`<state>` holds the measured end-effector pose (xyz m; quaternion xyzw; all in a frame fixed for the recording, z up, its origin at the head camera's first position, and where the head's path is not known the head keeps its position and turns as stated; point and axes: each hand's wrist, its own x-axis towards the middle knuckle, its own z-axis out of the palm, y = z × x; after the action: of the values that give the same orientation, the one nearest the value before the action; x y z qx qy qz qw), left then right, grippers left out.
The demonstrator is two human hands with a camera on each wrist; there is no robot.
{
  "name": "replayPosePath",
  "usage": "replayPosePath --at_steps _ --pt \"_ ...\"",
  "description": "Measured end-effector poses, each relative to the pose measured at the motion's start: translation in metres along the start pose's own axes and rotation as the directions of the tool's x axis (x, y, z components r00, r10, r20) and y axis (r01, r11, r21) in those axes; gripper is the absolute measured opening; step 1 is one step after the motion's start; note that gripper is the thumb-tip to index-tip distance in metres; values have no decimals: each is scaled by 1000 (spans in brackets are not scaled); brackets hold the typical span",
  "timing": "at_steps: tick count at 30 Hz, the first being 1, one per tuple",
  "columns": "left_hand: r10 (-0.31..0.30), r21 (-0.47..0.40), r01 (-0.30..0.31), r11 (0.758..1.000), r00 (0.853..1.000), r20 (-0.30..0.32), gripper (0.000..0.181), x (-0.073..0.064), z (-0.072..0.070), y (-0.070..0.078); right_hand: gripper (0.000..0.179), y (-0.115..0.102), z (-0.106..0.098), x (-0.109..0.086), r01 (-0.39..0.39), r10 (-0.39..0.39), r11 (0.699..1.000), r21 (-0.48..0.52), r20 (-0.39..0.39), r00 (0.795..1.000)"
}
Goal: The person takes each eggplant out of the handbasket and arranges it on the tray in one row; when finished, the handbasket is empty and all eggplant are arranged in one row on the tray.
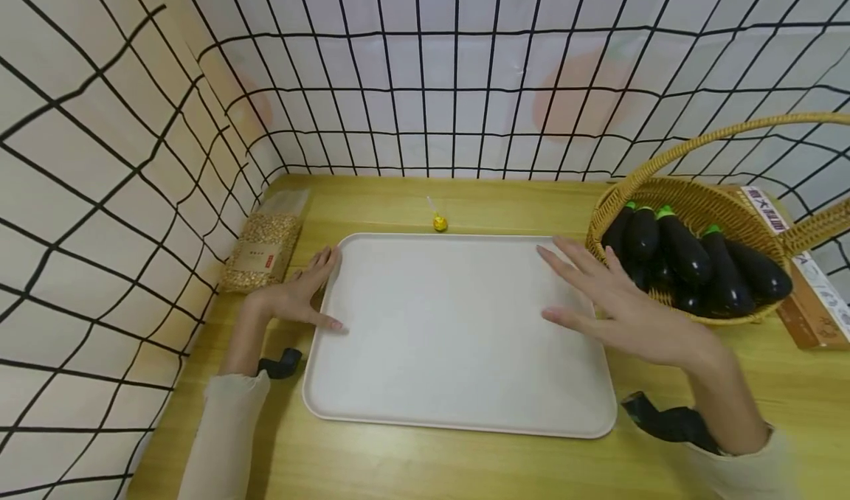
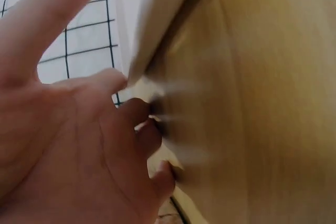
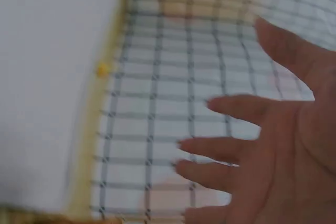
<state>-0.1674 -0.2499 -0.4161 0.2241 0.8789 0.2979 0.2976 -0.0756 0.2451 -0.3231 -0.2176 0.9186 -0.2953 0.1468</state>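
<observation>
A white rectangular tray (image 1: 458, 338) with rounded corners lies on the wooden table. At its left edge is my left hand (image 1: 295, 293), thumb over the rim and fingers spread along the outside; the left wrist view shows those fingertips (image 2: 165, 179) down by the wood beside the tray's side. My right hand (image 1: 617, 312) is spread over the tray's right part, holding nothing. In the right wrist view that hand (image 3: 273, 150) has its fingers apart, with the tray (image 3: 47, 87) off to the left. Past the tray's far edge lies a yellow-wrapped lollipop (image 1: 440, 223).
A wicker basket (image 1: 764, 227) of eggplants (image 1: 684, 249) with a tall handle stands at the right. Behind it lies a brown and white box (image 1: 813, 301). A clear bag of grains (image 1: 262, 253) sits at the left. Black wire mesh (image 1: 454, 87) walls the back and sides.
</observation>
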Motion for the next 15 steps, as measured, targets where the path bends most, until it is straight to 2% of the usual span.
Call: replayPosePath --at_steps 2,4,6,8,10,12,15 --pt "12 -5 -11 1000 1000 14 148 -1 0 -3 78 10 -19 -15 -45 45 998 36 8 999" --pt "18 -18 -18 1000 1000 25 156 -2 0 -5 78 25 -36 -27 -127 127 992 3 -12 992" --pt "27 -34 -26 999 999 33 160 -3 0 -7 84 42 -50 -32 -237 232 969 -68 -67 970" --pt "37 -58 -35 998 999 39 163 -4 -2 -7 90 60 -59 -35 -330 312 938 -106 -156 937" --pt "44 -78 -40 996 998 42 164 -5 -3 -8 96 79 -64 -36 -386 352 916 -106 -246 903" --pt "46 -96 -41 995 998 45 165 -5 -4 -7 98 96 -66 -35 -407 362 909 -88 -313 878" --pt "39 -103 -35 994 998 45 165 -6 -5 -6 100 116 -66 -31 -428 384 900 -76 -322 865"
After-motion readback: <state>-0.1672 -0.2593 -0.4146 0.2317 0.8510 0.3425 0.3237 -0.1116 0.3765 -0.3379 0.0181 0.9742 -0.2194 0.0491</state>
